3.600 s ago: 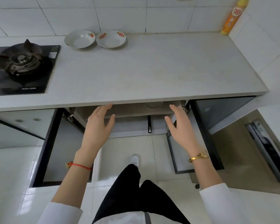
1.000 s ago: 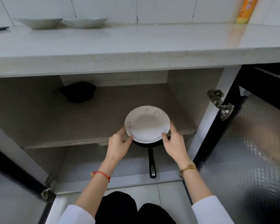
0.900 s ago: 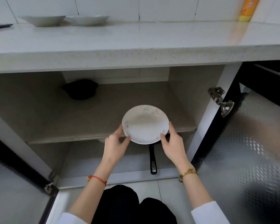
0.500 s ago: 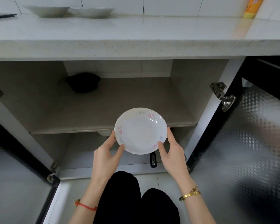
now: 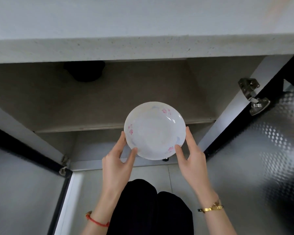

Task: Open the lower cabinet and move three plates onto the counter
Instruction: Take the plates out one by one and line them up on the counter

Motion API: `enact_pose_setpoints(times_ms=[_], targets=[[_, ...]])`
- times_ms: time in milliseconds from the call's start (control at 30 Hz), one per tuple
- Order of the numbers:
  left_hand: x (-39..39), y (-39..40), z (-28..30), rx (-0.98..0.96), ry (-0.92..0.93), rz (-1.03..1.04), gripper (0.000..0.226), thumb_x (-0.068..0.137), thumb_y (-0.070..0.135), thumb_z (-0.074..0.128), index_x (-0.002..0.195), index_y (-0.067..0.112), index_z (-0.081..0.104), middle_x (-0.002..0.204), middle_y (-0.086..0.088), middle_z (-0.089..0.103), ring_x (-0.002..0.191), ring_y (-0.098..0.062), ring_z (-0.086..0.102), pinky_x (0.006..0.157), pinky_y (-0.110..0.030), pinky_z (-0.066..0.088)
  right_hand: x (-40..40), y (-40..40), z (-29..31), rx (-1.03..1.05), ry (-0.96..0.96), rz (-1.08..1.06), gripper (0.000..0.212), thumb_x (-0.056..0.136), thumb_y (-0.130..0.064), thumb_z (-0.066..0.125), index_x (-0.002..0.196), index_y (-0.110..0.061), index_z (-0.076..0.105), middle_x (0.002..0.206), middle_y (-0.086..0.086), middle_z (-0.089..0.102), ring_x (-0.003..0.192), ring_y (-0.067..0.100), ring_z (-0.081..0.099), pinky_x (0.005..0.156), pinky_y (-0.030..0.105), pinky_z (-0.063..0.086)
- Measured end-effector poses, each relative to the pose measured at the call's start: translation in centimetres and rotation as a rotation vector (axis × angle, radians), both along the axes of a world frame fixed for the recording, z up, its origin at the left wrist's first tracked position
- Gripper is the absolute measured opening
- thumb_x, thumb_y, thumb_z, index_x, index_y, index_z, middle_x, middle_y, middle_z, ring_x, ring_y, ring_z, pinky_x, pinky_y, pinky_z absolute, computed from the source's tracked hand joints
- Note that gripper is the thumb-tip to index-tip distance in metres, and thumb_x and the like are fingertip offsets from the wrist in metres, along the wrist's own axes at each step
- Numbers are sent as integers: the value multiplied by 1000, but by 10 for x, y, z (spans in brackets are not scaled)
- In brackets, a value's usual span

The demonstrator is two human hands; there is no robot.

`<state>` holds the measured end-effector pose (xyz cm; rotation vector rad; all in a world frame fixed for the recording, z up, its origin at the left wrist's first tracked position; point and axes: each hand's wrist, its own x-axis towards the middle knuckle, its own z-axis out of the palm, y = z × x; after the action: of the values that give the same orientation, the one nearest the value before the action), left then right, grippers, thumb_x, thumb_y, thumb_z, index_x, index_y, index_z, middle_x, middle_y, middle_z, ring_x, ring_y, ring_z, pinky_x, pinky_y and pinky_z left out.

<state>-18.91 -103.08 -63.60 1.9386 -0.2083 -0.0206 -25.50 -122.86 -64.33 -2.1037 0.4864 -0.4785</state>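
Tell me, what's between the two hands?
In the head view, the round white plate with pink flowers sits between the left hand and the right hand, which hold its lower rim from either side.

A dark rounded object [image 5: 85, 72] sits at the back of the upper shelf [image 5: 109, 102], partly hidden under the front edge above it; what it is cannot be told. A metal hinge [image 5: 252, 97] is fixed on the right frame post. A smaller hinge [image 5: 63, 167] shows low on the left side. Below, the pale tiled floor [image 5: 85, 192] is seen, and the person's black trousers [image 5: 148, 209]. A red string bracelet [image 5: 98, 222] and a gold bracelet [image 5: 210, 208] are on the wrists.
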Motion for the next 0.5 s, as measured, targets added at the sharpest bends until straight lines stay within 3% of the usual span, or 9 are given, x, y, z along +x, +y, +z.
enact_pose_setpoints(times_ms=[100, 167, 233, 267, 333, 400, 500], targets=[[-12, 4, 26, 13, 68, 12, 59, 87, 23, 69, 140, 38, 47, 127, 47, 47, 124, 19, 44, 101, -3, 35, -12, 6, 24, 37, 63, 0, 65, 96, -21, 55, 153, -24, 24, 107, -55, 42, 64, -2, 55, 65, 0, 38], [-25, 8, 44, 35, 113, 13, 60, 87, 26, 68, 139, 44, 46, 127, 45, 49, 124, 18, 44, 103, -8, 37, -22, 10, 44, 83, 110, 7, 64, 97, -24, 53, 153, -26, 22, 117, -62, 29, 86, -6, 57, 78, -4, 36], [-37, 9, 62, 27, 163, 31, 60, 87, 28, 68, 138, 47, 45, 130, 41, 50, 127, 15, 43, 107, -17, 38, -32, 12, 68, 99, 141, 7, 65, 97, -25, 52, 153, -26, 21, 133, -48, 32, 106, -17, 48, 87, -5, 31], [-42, 9, 72, 29, 180, 43, 60, 87, 28, 68, 138, 47, 45, 131, 40, 50, 128, 13, 44, 108, -21, 38, -37, 13, 80, 90, 161, 6, 65, 97, -25, 52, 153, -26, 20, 138, -36, 39, 106, -15, 49, 88, -1, 34], [-52, 10, 93, 50, 201, 52, 60, 87, 28, 68, 138, 48, 44, 128, 43, 50, 126, 14, 45, 109, -23, 37, -47, 16, 104, 80, 201, -2, 65, 97, -26, 52, 153, -27, 20, 135, -20, 51, 102, 1, 57, 88, 16, 43], [-64, 10, 118, 72, 220, 54, 60, 86, 27, 68, 137, 49, 44, 129, 44, 48, 126, 15, 45, 109, -22, 37, -61, 19, 128, 71, 213, -22, 65, 97, -26, 52, 153, -28, 20, 126, -18, 58, 98, 6, 60, 85, 23, 45], [-83, 11, 165, 115, 225, 56, 59, 86, 28, 68, 136, 50, 45, 133, 41, 47, 125, 16, 45, 109, -20, 38, -82, 20, 169, 86, 251, -15, 65, 97, -27, 51, 153, -28, 19, 144, -3, 51, 98, 21, 56, 92, 32, 45]])
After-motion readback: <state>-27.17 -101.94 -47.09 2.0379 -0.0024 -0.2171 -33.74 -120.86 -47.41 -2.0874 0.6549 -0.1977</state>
